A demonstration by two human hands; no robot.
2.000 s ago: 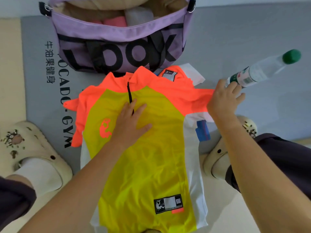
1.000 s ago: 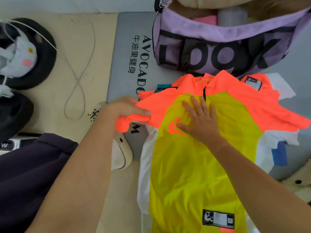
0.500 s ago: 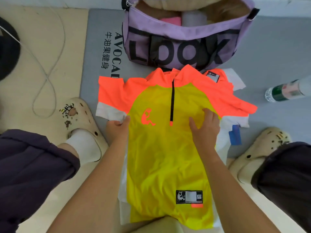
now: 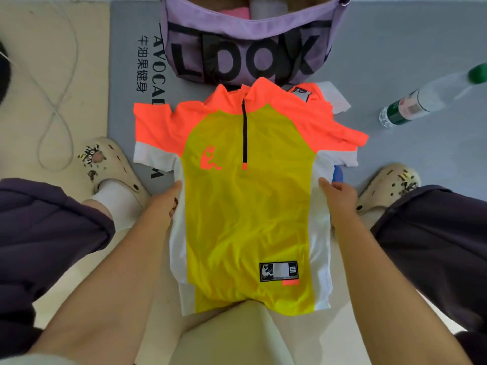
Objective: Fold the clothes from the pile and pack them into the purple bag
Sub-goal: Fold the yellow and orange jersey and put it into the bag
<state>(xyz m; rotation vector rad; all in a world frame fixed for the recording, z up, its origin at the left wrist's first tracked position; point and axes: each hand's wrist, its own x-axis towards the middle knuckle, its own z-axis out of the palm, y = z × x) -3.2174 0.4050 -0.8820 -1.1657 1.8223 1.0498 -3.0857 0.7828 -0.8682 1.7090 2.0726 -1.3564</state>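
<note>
Jersey (image 4: 247, 206): thin, smooth synthetic knit in yellow, orange and white, with a short front zip. It lies face up, part on the grey mat (image 4: 395, 61) near its front edge, hem toward the person. Judged light, limp and slippery; folds may slide unless pressed. Best taken at the white side seams. Left hand (image 4: 164, 204) and right hand (image 4: 340, 198) sit at those seams; grip cannot be told. Purple bag (image 4: 250, 46), soft fabric, stands open just beyond the collar.
</note>
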